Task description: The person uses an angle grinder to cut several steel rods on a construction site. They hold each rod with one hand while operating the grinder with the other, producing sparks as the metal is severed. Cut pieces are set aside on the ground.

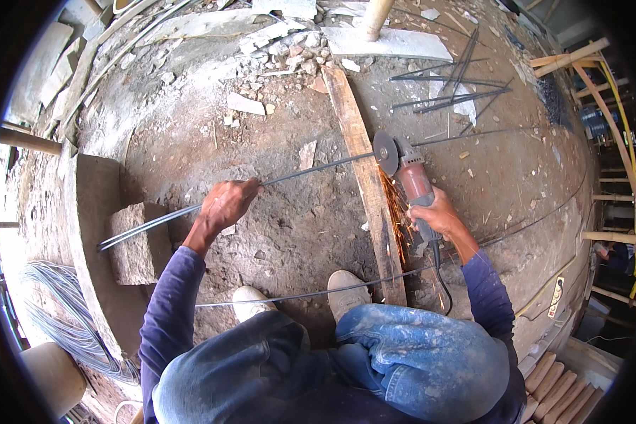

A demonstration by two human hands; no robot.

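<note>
From afar I have the left hand [227, 205] closed around thin rods [314, 168], seemingly to steady them where they cross the plank [350, 116] (which likely lifts them off the dirt [297, 230]), while the right hand [437, 213] grips the grinder [414, 181], disc [386, 152] sparking at them.

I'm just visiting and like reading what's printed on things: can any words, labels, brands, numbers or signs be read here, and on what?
No text can be read with certainty.
Pale strip on the ground at right: dark marks, perhaps lettering, too small to read.
Angle grinder in the right hand: no legible label on its body.
Metal rods in the left hand: no lettering visible.
</note>
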